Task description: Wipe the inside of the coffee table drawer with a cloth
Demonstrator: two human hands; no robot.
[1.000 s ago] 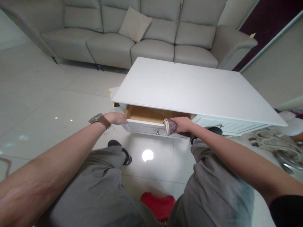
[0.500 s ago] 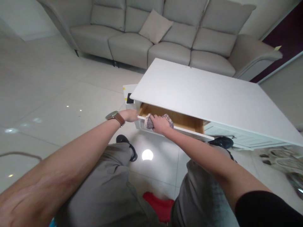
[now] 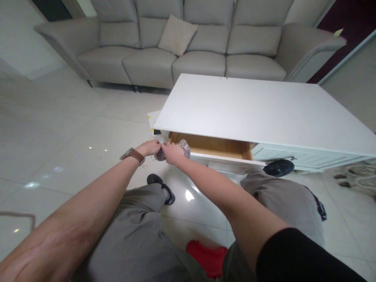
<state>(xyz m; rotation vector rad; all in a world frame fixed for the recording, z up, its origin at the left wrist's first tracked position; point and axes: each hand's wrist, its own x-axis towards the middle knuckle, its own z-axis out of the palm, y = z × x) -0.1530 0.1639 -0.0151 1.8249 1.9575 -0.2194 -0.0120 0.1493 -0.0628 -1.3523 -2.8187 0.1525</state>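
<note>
My right hand (image 3: 174, 152) is closed around a bunched, speckled purple-brown cloth (image 3: 184, 147) and presses it to the left end of the open drawer's front panel (image 3: 223, 159). Parts of the cloth stick out on both sides of the fingers. Right beside it, my left hand (image 3: 150, 148), with a brown-strapped watch on the wrist, curls at the drawer's left front corner. Its fingertips meet the cloth's end and are partly hidden. The pulled-out drawer (image 3: 219, 147) has a bare wooden inside and belongs to a white coffee table (image 3: 258, 107).
A long grey sofa (image 3: 199, 64) with a beige cushion (image 3: 178, 35) stands behind the table. A white box-like object (image 3: 153, 116) with yellow marks is by the table's left end. My shoes (image 3: 279, 167) flank the drawer. Something red (image 3: 207, 256) lies between my legs.
My right hand has slid the cloth leftward along the drawer's front panel, up to my left hand. The left hand stays at the drawer's corner. The camera view has shifted.
</note>
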